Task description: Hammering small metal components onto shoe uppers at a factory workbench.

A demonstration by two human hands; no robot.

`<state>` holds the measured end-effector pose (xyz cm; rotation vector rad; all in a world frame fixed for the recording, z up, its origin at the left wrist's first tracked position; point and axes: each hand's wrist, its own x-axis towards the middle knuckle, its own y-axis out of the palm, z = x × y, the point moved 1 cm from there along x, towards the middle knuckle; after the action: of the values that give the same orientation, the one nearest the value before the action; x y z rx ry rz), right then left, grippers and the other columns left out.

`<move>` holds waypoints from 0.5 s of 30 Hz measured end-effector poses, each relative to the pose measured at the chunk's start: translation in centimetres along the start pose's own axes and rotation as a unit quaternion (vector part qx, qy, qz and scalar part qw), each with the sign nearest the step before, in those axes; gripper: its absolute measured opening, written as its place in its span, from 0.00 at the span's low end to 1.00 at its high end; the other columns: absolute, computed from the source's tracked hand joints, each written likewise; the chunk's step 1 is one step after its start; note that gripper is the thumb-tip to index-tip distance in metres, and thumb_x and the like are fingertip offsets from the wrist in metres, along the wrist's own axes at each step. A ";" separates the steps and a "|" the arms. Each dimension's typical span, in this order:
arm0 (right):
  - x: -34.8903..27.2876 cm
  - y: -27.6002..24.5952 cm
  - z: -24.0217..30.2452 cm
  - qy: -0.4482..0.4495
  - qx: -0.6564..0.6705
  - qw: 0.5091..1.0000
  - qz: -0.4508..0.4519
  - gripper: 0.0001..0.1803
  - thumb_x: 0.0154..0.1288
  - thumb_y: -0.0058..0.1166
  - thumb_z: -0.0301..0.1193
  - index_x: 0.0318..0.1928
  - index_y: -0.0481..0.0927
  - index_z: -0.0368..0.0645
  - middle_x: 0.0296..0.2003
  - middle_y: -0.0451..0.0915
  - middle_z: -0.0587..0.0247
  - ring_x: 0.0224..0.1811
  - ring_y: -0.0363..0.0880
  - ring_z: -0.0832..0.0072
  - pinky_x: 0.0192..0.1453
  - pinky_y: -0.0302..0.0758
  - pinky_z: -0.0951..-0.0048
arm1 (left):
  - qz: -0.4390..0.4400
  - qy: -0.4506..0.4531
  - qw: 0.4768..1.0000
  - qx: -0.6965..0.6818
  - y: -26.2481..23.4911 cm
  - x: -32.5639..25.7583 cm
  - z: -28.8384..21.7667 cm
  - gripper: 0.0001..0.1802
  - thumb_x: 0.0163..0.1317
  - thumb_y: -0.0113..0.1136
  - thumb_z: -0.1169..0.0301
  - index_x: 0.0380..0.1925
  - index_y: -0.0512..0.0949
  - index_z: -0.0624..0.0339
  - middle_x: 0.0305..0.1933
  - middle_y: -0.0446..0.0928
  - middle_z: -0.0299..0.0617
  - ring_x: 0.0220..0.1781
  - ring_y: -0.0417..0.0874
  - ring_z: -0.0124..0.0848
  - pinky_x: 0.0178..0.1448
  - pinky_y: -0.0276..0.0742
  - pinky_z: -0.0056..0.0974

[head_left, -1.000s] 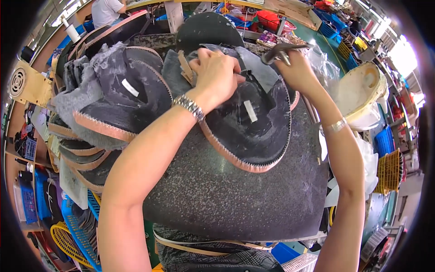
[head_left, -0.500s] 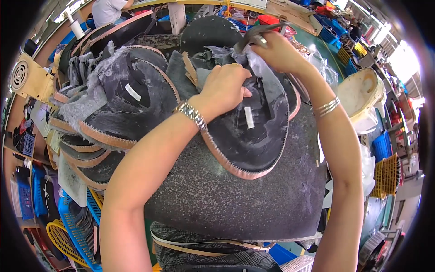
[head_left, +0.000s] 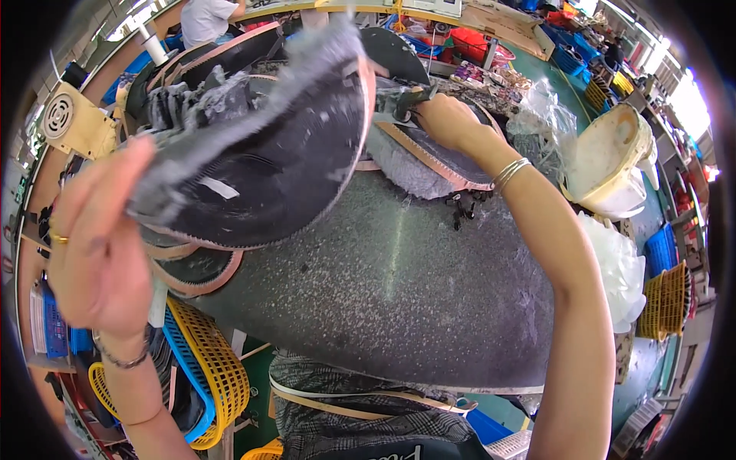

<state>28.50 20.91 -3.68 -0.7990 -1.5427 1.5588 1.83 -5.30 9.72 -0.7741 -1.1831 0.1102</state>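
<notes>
My left hand (head_left: 103, 245), slightly blurred, is at the left with its fingers closed at the end of a black shoe upper (head_left: 284, 172). That upper is tilted over the left pile, smeared by motion, with fuzzy grey lining, a notched tan edge and a small white label. My right hand (head_left: 452, 123) is closed round a dark metal tool (head_left: 406, 103) whose exact kind I cannot make out. Beneath and beside the right hand lies another upper (head_left: 429, 157), its grey fuzz showing on the dark, speckled worktable (head_left: 399, 307).
More uppers (head_left: 203, 272) are stacked at the table's left. Yellow (head_left: 218, 368) and blue baskets stand below the left edge. To the right are a cream tub (head_left: 609, 161), clear plastic bags (head_left: 544, 115) and a yellow basket (head_left: 663, 303). A seated person (head_left: 207, 19) is at the far left.
The left hand has swung from the middle to the left, carrying the upper off the table's centre. The right hand has lowered slightly with its tool and stays at the far side.
</notes>
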 end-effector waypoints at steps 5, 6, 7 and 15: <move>-2.0 -0.8 -1.7 0.028 0.067 0.997 -0.029 0.15 0.59 0.50 0.30 0.47 0.75 0.38 0.41 0.79 0.40 0.46 0.78 0.48 0.51 0.75 0.53 | 0.048 -0.287 0.905 -0.310 -3.1 -0.5 -4.7 0.20 0.55 0.56 0.90 0.49 0.74 0.70 0.52 0.76 0.50 0.51 0.79 0.33 0.52 0.76 0.31; -2.4 -1.3 -2.0 0.002 0.094 0.994 -0.064 0.17 0.60 0.50 0.31 0.48 0.75 0.38 0.41 0.79 0.39 0.46 0.78 0.47 0.51 0.74 0.54 | 0.085 -0.279 0.865 -0.409 -2.3 -0.4 -5.5 0.18 0.54 0.57 0.88 0.47 0.73 0.70 0.50 0.76 0.48 0.49 0.79 0.32 0.51 0.77 0.30; -2.6 -2.1 -0.9 -0.037 0.125 0.987 -0.098 0.18 0.60 0.51 0.32 0.49 0.74 0.38 0.41 0.79 0.39 0.46 0.77 0.46 0.52 0.74 0.54 | 0.116 -0.275 0.817 -0.493 -1.9 -1.0 -6.5 0.16 0.54 0.59 0.87 0.44 0.73 0.69 0.47 0.77 0.46 0.48 0.79 0.31 0.49 0.77 0.30; -17.7 -7.0 11.7 -0.212 0.289 0.931 0.063 0.12 0.61 0.50 0.30 0.44 0.78 0.42 0.30 0.78 0.50 0.36 0.79 0.60 0.39 0.75 0.65 | 0.405 -0.388 0.718 -0.412 7.3 -13.1 -9.2 0.17 0.51 0.69 0.69 0.33 0.72 0.65 0.33 0.74 0.45 0.39 0.79 0.37 0.39 0.75 0.39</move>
<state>27.82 -0.62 2.38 -0.2344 -1.2066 2.2390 6.75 -10.40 -6.40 -2.1869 -1.5968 0.7347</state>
